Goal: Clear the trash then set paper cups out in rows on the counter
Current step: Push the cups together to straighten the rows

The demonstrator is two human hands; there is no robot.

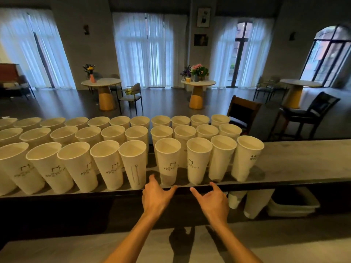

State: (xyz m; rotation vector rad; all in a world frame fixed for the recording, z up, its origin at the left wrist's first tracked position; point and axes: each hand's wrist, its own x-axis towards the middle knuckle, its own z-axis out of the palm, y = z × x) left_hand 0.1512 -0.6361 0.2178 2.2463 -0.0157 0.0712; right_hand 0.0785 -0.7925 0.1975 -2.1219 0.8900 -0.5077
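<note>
Paper cups (168, 160) are standing upright in three rows on the table (303, 160); both hands, left (154, 196) and right (213, 201), are hovering empty, fingers loosely spread. Light, thin-walled and easily crushed or toppled, probably; gripping gently mid-wall seems best.

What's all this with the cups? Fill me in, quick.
A person is setting white paper cups out in rows on the long counter. Three rows stand upright and empty, running from the left edge to about the middle. Both hands hold nothing: the left hand and the right hand hover at the counter's near edge, just in front of the front row. More cups and a white bin sit below the counter.
</note>
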